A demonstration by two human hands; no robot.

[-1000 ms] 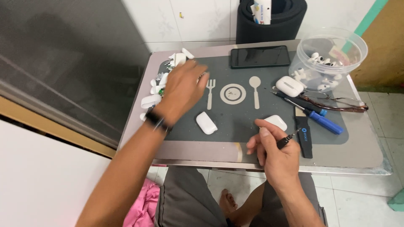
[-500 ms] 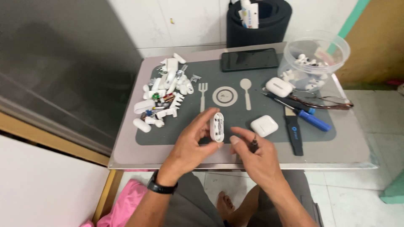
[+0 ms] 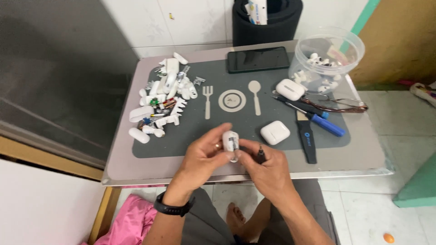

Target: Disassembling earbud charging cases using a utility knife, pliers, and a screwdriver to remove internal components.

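My left hand (image 3: pixel 204 159) grips a small white earbud case (image 3: pixel 230 142) just above the near edge of the dark grey mat (image 3: pixel 190 145). My right hand (image 3: pixel 268 170) meets it from the right, fingertips touching the case's lower end, with a thin dark tool (image 3: pixel 261 153) tucked between its fingers. A black band sits on my left wrist. Another white case (image 3: pixel 274 132) lies on the mat just right of my hands, and a third (image 3: pixel 289 89) further back.
A heap of white earbud parts (image 3: pixel 161 100) covers the mat's left side. A black phone (image 3: pixel 258 59) lies at the back, a clear plastic tub (image 3: pixel 326 54) of parts at the back right. Blue-handled tools (image 3: pixel 324 123), a black blade (image 3: pixel 306 138) and glasses (image 3: pixel 338 105) lie on the right.
My left hand left the parts heap, picked a white case off the mat and brought it to the near edge. My right hand closed in on it.
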